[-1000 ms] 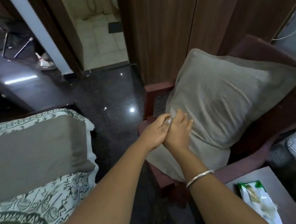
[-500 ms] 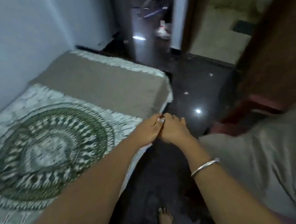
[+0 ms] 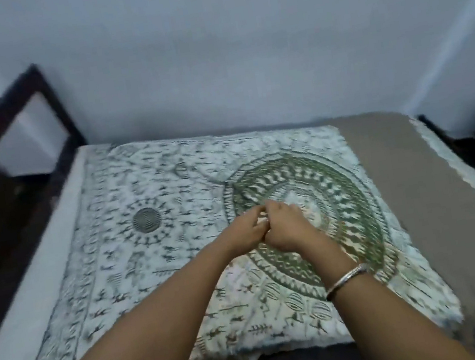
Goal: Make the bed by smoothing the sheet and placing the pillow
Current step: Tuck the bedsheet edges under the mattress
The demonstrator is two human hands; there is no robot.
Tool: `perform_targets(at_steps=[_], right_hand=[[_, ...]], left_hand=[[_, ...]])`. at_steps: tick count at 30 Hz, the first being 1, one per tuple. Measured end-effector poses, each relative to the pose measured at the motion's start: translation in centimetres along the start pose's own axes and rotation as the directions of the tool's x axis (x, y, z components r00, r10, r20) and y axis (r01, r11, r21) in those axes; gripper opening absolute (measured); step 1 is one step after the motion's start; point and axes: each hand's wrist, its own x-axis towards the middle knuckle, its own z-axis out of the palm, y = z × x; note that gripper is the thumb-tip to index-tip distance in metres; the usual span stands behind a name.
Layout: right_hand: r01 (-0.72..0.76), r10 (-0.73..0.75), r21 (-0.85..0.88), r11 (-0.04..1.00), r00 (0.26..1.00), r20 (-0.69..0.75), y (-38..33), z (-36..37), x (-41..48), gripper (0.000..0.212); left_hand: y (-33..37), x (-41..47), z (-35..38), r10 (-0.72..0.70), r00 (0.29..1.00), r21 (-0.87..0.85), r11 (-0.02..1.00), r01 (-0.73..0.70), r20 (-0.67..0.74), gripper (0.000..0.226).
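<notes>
Head view: L hand (image 3: 247, 233) and R hand (image 3: 286, 225) touch each other over the sheet (image 3: 148, 254), at its green round motif. Fingers of both curled; too blurred to tell if they pinch anything. Sheet lies spread on bed (image 3: 43, 270), grey cloth (image 3: 418, 199) along its R side. R wrist carries bangle (image 3: 347, 280); wall (image 3: 212, 60) behind

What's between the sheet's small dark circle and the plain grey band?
The large green mandala, with the left hand and right hand together over it, in the head view.
</notes>
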Motion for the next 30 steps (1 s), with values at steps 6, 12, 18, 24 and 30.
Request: perform_targets(at_steps=[6, 12, 18, 24, 30], right_hand=[[0.327, -0.313, -0.145, 0.934, 0.943, 0.112, -13.6, 3.8, 4.5, 0.079], [0.528, -0.472, -0.267, 0.806, 0.846, 0.247, -21.5, 6.7, 6.5, 0.085], [0.679, -0.577, -0.308, 0.666, 0.731, 0.364, -26.5, 9.4, 7.2, 0.086], [0.774, -0.631, -0.305, 0.555, 0.63, 0.452, -28.3, 12.9, 7.9, 0.084], [0.82, -0.636, -0.298, 0.488, 0.568, 0.522, -30.5, 17.8, 9.4, 0.072]], left_hand=[[-10.6, -6.5, -8.0, -0.3, 0.924, -0.138, 0.952, 0.273, -0.237, 0.055], [-16.8, -13.0, -10.4, -0.497, 0.774, -0.258, 0.867, 0.427, -0.392, 0.053], [-20.0, -17.9, -10.0, -0.626, 0.654, -0.354, 0.78, 0.516, -0.425, 0.056], [-22.4, -20.1, -7.4, -0.702, 0.566, -0.47, 0.711, 0.523, -0.432, 0.056], [-28.6, -20.7, -4.8, -0.781, 0.515, -0.61, 0.609, 0.506, -0.352, 0.082]])
